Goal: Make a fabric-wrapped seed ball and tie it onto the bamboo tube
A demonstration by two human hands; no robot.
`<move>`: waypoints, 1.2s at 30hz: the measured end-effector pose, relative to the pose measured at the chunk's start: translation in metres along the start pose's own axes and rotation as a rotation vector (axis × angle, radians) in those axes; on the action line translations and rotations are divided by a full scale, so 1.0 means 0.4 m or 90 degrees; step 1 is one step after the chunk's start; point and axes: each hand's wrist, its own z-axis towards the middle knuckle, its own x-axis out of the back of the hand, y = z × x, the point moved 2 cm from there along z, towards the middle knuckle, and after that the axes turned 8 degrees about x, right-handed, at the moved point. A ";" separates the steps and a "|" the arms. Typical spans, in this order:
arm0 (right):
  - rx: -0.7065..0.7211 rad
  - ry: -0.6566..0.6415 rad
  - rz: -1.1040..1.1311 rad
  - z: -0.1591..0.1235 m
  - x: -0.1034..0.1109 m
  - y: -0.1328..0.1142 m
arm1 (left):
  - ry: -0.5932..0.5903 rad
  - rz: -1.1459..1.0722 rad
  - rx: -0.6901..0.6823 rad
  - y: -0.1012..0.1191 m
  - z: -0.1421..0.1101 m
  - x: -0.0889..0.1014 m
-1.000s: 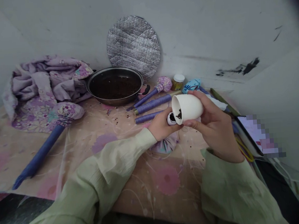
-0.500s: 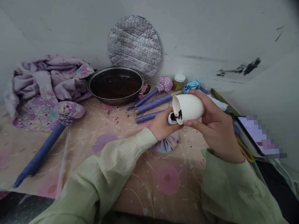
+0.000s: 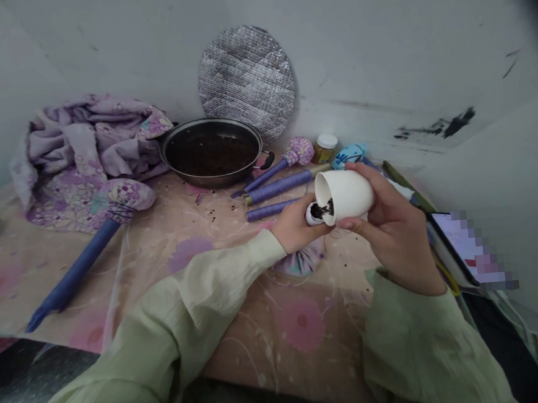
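My right hand (image 3: 400, 241) grips a white cup (image 3: 351, 194) tipped on its side, its mouth facing left. Dark crumbly material (image 3: 330, 208) lies at the cup's lower lip. Just under that lip, the fingers of my left hand (image 3: 290, 229) are closed round a small white tube (image 3: 312, 218). Dark material shows in the tube's mouth, and most of its body is hidden. Below my left hand is a gathered piece of purple flowered cloth (image 3: 300, 262); whether it joins the tube I cannot tell.
Behind stand a dark pan (image 3: 214, 180), a silvery quilted disc (image 3: 246, 82) and a lidded jar (image 3: 324, 150). Purple wrapped sticks (image 3: 279, 187) lie beyond my left hand. Further left are a cloth-headed blue stick (image 3: 78, 260) and bundled cloth (image 3: 78, 142). A screen (image 3: 461, 245) sits right.
More dark material bridges the cup's lip and the tube's mouth, and the tube's opening looks fuller. Both hands keep their hold. The whole view has shifted slightly.
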 end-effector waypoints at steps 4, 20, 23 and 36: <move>-0.001 0.007 0.014 0.000 -0.002 0.000 | 0.004 0.001 -0.002 -0.001 0.001 0.001; 0.053 0.062 0.046 -0.002 -0.009 0.005 | 0.026 0.008 0.022 -0.008 0.005 0.003; 0.051 0.065 0.066 0.000 -0.011 0.009 | 0.031 0.010 0.025 -0.008 0.006 0.004; 0.099 -0.040 -0.037 0.001 -0.014 -0.006 | -0.006 -0.043 -0.013 -0.022 0.012 -0.004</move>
